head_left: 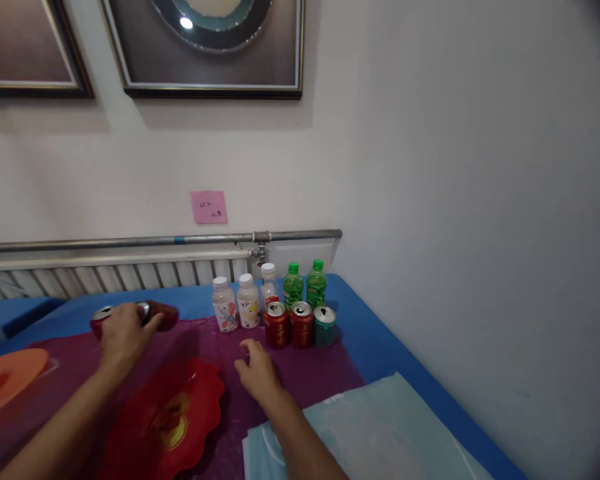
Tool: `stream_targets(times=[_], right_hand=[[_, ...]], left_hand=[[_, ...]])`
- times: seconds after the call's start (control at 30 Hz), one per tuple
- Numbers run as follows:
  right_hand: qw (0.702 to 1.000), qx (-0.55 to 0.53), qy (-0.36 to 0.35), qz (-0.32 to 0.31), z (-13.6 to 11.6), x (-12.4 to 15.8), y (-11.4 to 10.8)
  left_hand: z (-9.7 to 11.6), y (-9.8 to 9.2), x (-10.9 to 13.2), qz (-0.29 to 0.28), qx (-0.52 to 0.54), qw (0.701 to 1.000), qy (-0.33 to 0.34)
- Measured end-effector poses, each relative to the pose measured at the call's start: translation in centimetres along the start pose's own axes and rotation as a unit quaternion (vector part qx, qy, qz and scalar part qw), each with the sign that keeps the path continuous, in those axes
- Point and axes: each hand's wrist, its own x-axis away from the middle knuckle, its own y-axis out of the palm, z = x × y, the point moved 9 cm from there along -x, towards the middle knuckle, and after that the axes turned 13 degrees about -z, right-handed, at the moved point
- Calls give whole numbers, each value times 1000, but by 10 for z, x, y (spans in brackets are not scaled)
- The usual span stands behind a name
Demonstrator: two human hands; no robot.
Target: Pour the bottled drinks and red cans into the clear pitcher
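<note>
My left hand point(124, 339) is closed on a dark red drink can point(163, 316), tipped on its side with its silver end beside my fingers. A second red can point(97, 323) shows just left of the hand, partly hidden by it; I cannot tell whether the hand touches it. My right hand point(258, 371) is empty, fingers apart, over the purple cloth. It is nearest two upright red cans point(277, 327) and a teal can point(325, 327). Behind stand white-capped bottles point(225, 308) and two green-capped bottles point(293, 283).
A red scalloped tray point(207, 390) lies between my arms on the purple cloth point(325, 377). An orange lid point(17, 373) is at left, and folded light-blue plastic point(380, 427) at front right. The blue table point(375, 333) meets a wall with a radiator point(165, 275) and pipe point(130, 243).
</note>
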Motion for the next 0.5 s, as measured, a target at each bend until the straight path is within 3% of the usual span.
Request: stream_targets(times=[0.13,0.2,0.23,0.3,0.33,0.4,0.5], right_hand=[[991,-125,-34,-15,-18,-3,-1],[958,-272,-52,-70,-30,1,4],[927,-352,-56,-116,-37,4,9],[856,-464,-48,-224,-52,16,22],[834,-481,-37,-270,-58,23,27],[815,-486,-18,-314,-63,32,32],[822,-494,-19,-282,-63,29,26]], left_hand=[[40,5,37,-71,65,989,115],[56,15,60,-136,120,968,173],[61,20,71,-174,161,952,194],[66,29,84,-223,227,924,212],[65,33,87,-234,255,914,212],[61,41,84,-240,325,892,204],[50,56,73,-243,485,820,183]])
